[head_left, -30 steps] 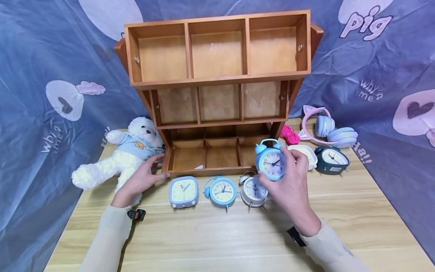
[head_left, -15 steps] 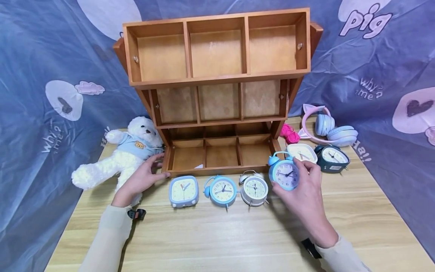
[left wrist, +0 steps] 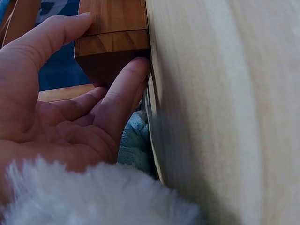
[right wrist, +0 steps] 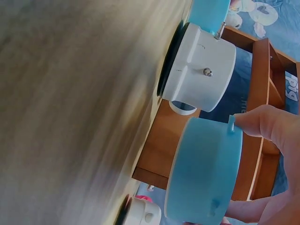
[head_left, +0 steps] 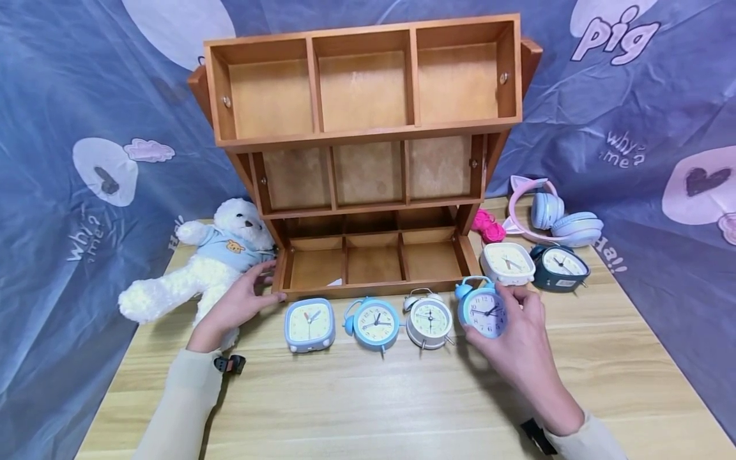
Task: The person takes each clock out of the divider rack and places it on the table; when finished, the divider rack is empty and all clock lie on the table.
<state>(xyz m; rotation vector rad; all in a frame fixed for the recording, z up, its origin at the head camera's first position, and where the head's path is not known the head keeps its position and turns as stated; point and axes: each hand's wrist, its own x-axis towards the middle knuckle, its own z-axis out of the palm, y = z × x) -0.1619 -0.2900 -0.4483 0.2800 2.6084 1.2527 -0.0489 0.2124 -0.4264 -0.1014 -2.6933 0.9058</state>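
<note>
My right hand (head_left: pixel 520 335) holds a blue twin-bell alarm clock (head_left: pixel 485 312) by its sides, thumb on one side and fingers on the other. The right wrist view shows that clock's rounded blue casing (right wrist: pixel 204 168). To its left stand a white alarm clock (head_left: pixel 430 321), another blue alarm clock (head_left: pixel 375 324) and a squarish blue-rimmed clock (head_left: pixel 310 324). My left hand (head_left: pixel 241 306) grips the lower left corner of a wooden tiered box (head_left: pixel 368 291). In the left wrist view, thumb and fingers lie on opposite sides of that wooden corner (left wrist: pixel 112 44).
Left of the box leans a white teddy bear (head_left: pixel 230 255). On its right are a white clock (head_left: pixel 508 263), a dark green clock (head_left: pixel 560 268), pink yarn (head_left: pixel 489 227) and cat-ear headphones (head_left: pixel 549 211). A printed blue cloth (head_left: pixel 632 115) hangs behind the wooden table (head_left: pixel 345 402).
My right hand has carried the blue alarm clock rightward and down, out from in front of the white alarm clock to a spot on its right. The left hand stays at the box corner.
</note>
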